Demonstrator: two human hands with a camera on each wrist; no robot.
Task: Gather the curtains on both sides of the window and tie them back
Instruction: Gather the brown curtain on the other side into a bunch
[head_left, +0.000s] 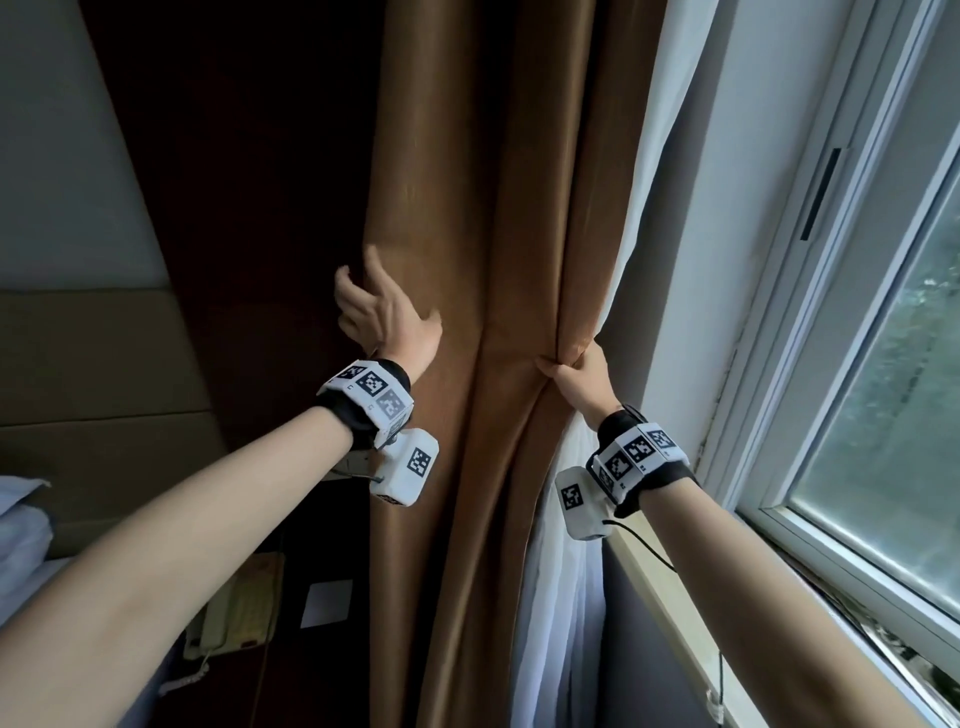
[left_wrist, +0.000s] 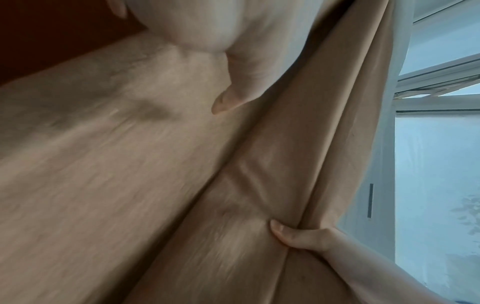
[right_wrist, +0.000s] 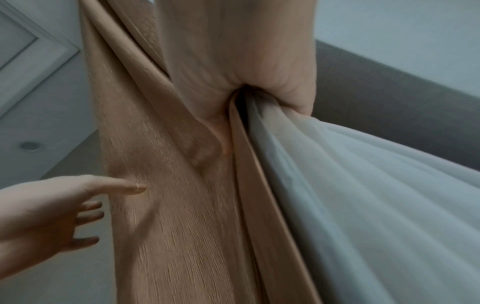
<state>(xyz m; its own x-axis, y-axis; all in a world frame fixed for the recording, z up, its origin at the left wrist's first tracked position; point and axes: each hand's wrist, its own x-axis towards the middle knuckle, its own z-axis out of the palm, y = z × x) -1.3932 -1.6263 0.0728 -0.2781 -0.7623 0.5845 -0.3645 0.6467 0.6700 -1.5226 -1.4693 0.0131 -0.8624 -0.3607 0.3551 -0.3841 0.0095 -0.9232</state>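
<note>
A brown curtain (head_left: 457, 182) hangs in the middle, with a white sheer curtain (head_left: 665, 156) beside it toward the window. My left hand (head_left: 384, 306) lies at the brown curtain's left edge, thumb spread on its front and fingers reaching past the edge. In the right wrist view the left hand (right_wrist: 52, 205) shows fairly straight fingers. My right hand (head_left: 571, 374) grips the bunched right folds of the brown curtain together with the sheer. In the right wrist view the right hand (right_wrist: 246, 72) squeezes brown curtain (right_wrist: 168, 205) and sheer (right_wrist: 363, 185). The left wrist view shows its thumb (left_wrist: 278, 228) on the folds.
A white-framed window (head_left: 883, 364) and its sill (head_left: 675, 571) run along the right. Dark wood panelling (head_left: 234, 156) stands behind the curtain on the left. A telephone (head_left: 234, 608) sits low at the left near bedding (head_left: 21, 519). A cord (head_left: 719, 675) hangs by the sill.
</note>
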